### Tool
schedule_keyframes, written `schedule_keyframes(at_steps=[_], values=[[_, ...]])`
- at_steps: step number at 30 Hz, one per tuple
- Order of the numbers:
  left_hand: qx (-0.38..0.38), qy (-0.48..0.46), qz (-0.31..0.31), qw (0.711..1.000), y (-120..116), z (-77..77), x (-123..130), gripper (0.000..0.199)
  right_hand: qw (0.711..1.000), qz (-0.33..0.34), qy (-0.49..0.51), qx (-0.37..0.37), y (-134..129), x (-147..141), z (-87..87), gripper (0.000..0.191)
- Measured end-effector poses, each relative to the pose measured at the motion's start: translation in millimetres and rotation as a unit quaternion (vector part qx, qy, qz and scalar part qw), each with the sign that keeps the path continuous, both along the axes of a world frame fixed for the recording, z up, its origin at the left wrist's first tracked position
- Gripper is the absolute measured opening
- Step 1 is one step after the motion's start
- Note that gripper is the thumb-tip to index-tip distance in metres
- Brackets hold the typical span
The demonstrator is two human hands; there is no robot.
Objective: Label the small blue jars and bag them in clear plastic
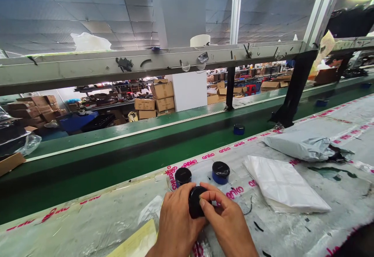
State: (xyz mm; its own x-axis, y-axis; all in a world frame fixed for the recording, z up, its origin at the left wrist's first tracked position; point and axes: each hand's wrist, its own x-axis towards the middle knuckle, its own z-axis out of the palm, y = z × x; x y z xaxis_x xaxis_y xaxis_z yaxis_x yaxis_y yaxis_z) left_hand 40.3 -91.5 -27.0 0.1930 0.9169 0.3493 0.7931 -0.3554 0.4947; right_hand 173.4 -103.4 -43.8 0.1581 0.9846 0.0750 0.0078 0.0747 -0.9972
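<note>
Black round plastic container (195,202) is held over a plastic-sheeted workbench (87,218), cupped by the left hand (178,220) and pinched by the curled right hand (226,222). It looks light, rigid and slick, best gripped around its rim, near a blue jar with a black lid (220,172).

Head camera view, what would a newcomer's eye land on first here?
At bottom centre, the left hand and right hand grip a round black container, with two black-lidded jars just beyond. Behind the bench, a green conveyor belt runs across the view, and stacked cardboard boxes stand farther back.
</note>
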Motion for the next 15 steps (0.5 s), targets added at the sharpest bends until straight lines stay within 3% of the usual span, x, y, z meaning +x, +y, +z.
schedule_keyframes(at_steps=[11, 15], values=[[-0.016, 0.015, -0.005, 1.0, 1.5, 1.0, 4.7, 0.041, 0.997, 0.037, -0.07, -0.001, 2.3, 9.8, 2.0, 0.018], [-0.014, 0.023, -0.018, 0.999, 2.1, 1.1, 4.3, 0.039, 0.995, 0.018, -0.099, 0.027, 0.7, 8.4, 1.0, 0.022]])
